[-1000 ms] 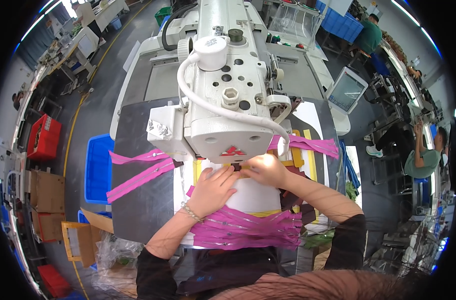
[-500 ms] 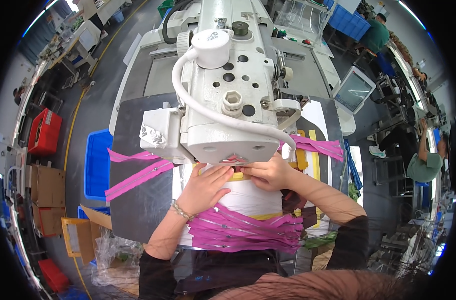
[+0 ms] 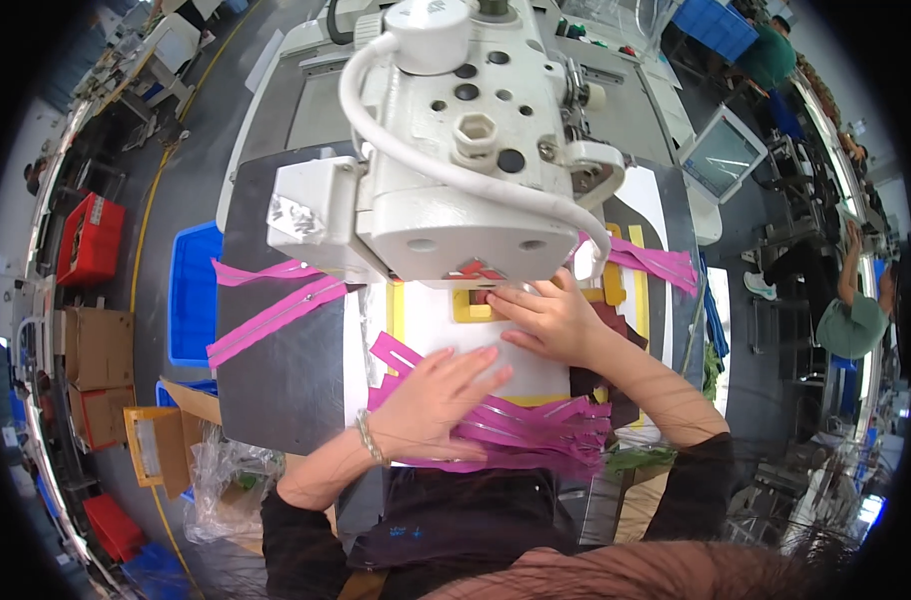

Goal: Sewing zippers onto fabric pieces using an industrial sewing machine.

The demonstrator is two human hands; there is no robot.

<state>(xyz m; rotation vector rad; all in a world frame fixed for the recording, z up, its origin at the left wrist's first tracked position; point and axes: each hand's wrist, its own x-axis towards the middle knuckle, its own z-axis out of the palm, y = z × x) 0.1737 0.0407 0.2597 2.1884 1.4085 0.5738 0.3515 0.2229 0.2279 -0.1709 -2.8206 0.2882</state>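
Under the head of a large white sewing machine (image 3: 456, 245), my right hand (image 3: 556, 318) bends its fingers down at a yellow frame (image 3: 465, 308) on a white sheet. Its fingertips press a small dark red piece (image 3: 480, 297) in the frame's opening; part of that piece is hidden. My left hand (image 3: 431, 405) hovers low over a pile of magenta zippers (image 3: 546, 425), fingers stretched out and holding nothing that shows. One zipper end (image 3: 394, 352) sticks out beyond that hand. Dark red fabric (image 3: 616, 385) lies beneath my right forearm.
More magenta zippers (image 3: 281, 318) lie left of the machine head, and others (image 3: 651, 264) to its right. A blue bin (image 3: 195, 310) stands left of the dark table plate (image 3: 276, 400). At the right is a screen (image 3: 724, 165). A co-worker (image 3: 848, 325) sits far right.
My left hand has left the yellow frame and come back toward me, over the zippers. The right hand stays at the frame. The whole view has shifted slightly.
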